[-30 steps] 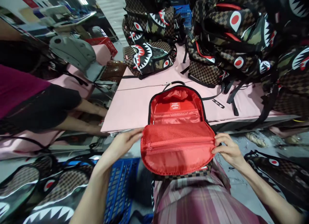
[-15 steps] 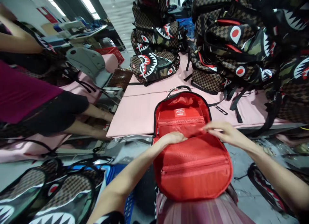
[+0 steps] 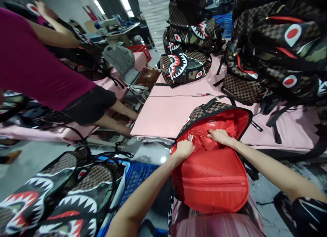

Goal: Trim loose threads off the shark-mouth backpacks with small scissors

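Pink table: A broad pale pink cloth-covered table (image 3: 158,122) is spanning the middle of the view, its near edge facing the wearer.
Bag heap: A tall heap of brown-checked and camouflage backpacks (image 3: 286,59) is covering the table's right part.
Magenta top: A person in a magenta top and black shorts (image 3: 48,59) is standing at the left, facing away.
Blue crate: A blue plastic lattice crate (image 3: 139,174) is sitting below the table's near edge; two shark-mouth printed backpacks (image 3: 94,179) are lying just left of it.
Red-lined bag: An open brown-checked backpack with a glossy red lining (image 3: 211,168) is bridging the table edge and the wearer's lap.
Bag direction: Its top end is pointing away from the wearer and slightly right; its long axis is running from lap to table, its mouth is facing upward and its red flap is hanging toward the wearer.
Left hand: The left hand (image 3: 184,149) is gripping the red lining at the mouth's left side, its fingers curled tight.
Right hand: The right hand (image 3: 221,135) is reaching inside, its fingertips held narrow against the inner lining; whether they are pinching cloth, I cannot tell.
Bag handle: A black strap handle (image 3: 221,99) is arching over the top end.
White tag: A small white fabric tag (image 3: 190,137) is showing inside, just above the left hand.
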{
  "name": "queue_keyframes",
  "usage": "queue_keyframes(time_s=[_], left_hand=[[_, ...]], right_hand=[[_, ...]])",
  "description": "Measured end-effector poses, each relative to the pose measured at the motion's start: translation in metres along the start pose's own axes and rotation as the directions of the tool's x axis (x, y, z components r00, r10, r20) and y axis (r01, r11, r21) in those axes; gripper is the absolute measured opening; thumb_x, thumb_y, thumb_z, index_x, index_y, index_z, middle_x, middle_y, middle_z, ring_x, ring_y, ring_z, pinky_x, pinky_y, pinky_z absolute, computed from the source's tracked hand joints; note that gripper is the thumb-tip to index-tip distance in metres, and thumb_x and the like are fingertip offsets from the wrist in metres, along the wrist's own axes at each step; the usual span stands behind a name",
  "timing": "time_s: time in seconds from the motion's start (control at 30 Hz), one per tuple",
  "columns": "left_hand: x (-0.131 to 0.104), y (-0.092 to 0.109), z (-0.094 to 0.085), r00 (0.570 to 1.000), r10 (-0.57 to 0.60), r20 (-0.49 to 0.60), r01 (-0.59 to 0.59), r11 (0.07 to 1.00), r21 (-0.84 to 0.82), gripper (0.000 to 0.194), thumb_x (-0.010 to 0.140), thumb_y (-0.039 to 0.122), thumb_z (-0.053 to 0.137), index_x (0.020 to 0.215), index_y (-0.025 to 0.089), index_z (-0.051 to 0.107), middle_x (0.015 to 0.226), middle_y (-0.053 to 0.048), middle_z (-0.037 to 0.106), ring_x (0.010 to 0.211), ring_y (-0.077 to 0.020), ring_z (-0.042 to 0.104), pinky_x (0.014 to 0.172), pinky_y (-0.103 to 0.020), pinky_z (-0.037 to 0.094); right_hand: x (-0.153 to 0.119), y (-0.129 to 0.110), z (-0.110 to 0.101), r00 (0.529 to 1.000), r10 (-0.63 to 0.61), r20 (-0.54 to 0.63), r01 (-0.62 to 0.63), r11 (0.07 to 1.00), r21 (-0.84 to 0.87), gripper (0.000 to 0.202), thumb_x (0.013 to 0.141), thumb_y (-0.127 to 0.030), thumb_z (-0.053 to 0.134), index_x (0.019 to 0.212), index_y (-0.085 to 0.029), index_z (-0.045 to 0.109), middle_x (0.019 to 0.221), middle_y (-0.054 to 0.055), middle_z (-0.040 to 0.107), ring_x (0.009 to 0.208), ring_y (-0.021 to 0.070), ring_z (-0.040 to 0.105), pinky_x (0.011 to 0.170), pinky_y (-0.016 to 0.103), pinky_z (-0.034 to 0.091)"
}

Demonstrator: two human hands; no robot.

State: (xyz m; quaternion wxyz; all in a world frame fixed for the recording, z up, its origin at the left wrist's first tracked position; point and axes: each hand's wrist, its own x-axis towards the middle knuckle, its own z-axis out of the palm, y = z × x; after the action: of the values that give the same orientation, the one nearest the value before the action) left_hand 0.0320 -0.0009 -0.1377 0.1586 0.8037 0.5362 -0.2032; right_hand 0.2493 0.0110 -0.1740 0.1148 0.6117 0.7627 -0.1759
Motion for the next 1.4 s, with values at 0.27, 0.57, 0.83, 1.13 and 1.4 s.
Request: queue_keyframes(time_s=[0.27, 0.57, 0.83, 1.13, 1.4], left_hand=[[0.015, 0.007, 0.006, 0.977, 0.204, -0.062, -0.202, 0.979, 0.037, 0.042, 0.089, 0.015, 0.032, 0.129, 0.011, 0.043, 0.145, -0.017, 0.028, 0.128, -0.0298, 0.036, 0.097, -0.038, 0.04], [0.043, 0.02, -0.002, 0.942, 0.331, 0.052, -0.332, 0.943, 0.029, 0.039, 0.082, 0.019, 0.05, 0.118, 0.006, 0.053, 0.144, -0.024, 0.026, 0.115, -0.0294, 0.052, 0.098, -0.037, 0.038], [0.048, 0.023, -0.004, 0.948, 0.308, 0.084, -0.311, 0.95, 0.034, 0.039, 0.082, 0.018, 0.048, 0.118, 0.004, 0.053, 0.143, -0.025, 0.026, 0.114, -0.0285, 0.053, 0.099, -0.036, 0.037], [0.067, 0.027, -0.004, 0.961, 0.243, 0.129, -0.249, 0.968, 0.034, 0.032, 0.08, 0.025, 0.049, 0.101, 0.005, 0.063, 0.126, -0.026, 0.05, 0.1, -0.0321, 0.061, 0.085, -0.039, 0.047], [0.051, 0.046, -0.014, 0.983, 0.178, 0.045, -0.177, 0.984, -0.011, 0.033, 0.074, 0.024, 0.053, 0.101, 0.008, 0.065, 0.104, -0.019, 0.065, 0.101, -0.032, 0.06, 0.085, -0.037, 0.046]], right_hand=[[0.005, 0.003, 0.005, 1.0, 0.003, 0.005, -0.003, 0.998, 0.056, 0.037, 0.093, -0.045, 0.033, 0.112, -0.02, 0.052, 0.097, 0.014, 0.066, 0.092, 0.0265, 0.063, 0.072, 0.033, 0.044], [0.034, 0.05, -0.067, 0.984, -0.015, -0.175, 0.063, 0.961, 0.268, 0.037, 0.092, -0.041, 0.036, 0.098, -0.013, 0.058, 0.094, 0.014, 0.065, 0.085, 0.0208, 0.06, 0.075, 0.028, 0.043], [0.018, 0.106, -0.101, 0.926, -0.029, -0.376, 0.266, 0.759, 0.595, 0.038, 0.089, -0.036, 0.039, 0.112, -0.011, 0.056, 0.107, 0.011, 0.064, 0.09, 0.0186, 0.061, 0.08, 0.031, 0.046], [-0.076, 0.213, 0.016, 0.62, 0.689, -0.376, -0.282, 0.642, 0.713, 0.037, 0.088, -0.036, 0.038, 0.109, -0.013, 0.058, 0.106, 0.015, 0.064, 0.096, 0.024, 0.06, 0.084, 0.039, 0.045], [-0.06, 0.19, 0.056, 0.592, 0.655, -0.468, -0.327, 0.727, 0.604, 0.033, 0.077, -0.023, 0.054, 0.107, -0.009, 0.059, 0.104, 0.022, 0.061, 0.099, 0.0305, 0.055, 0.083, 0.04, 0.041]])
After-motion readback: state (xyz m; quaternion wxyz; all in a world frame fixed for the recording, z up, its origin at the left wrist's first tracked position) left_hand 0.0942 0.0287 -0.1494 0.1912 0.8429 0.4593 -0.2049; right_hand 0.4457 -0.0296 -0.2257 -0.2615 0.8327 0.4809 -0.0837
